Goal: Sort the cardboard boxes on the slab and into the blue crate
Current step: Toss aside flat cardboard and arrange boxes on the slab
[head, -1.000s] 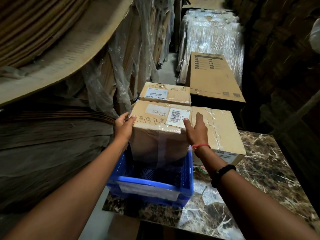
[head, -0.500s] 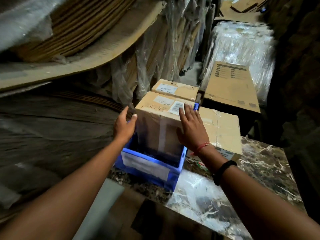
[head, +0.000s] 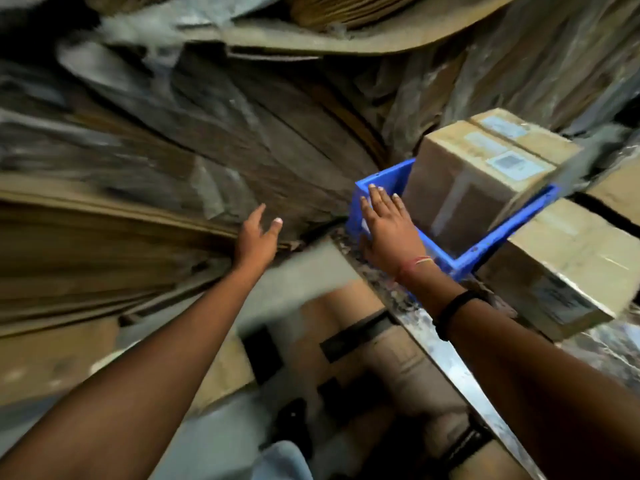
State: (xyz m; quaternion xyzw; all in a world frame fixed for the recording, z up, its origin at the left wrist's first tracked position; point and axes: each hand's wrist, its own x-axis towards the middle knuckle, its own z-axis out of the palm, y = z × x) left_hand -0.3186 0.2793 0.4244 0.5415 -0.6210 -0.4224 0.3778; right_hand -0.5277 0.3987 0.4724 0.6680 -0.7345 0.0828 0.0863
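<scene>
Now the taped brown cardboard box (head: 460, 181) stands inside the blue plastic crate (head: 381, 171) on the marble table (head: 446, 362). Both hands have let go: the right hand (head: 388, 223) lies flat on the crate's rim, and the left hand (head: 258, 237) hangs spread and empty. That box looks sorted.

Both arms reach forward; left hand (head: 258, 235) hangs with fingers loosely spread, right hand (head: 388, 232) lies flat, fingers apparently straight.

Dim indoor light, heavy motion blur throughout, wide-angle bending at edges.
</scene>
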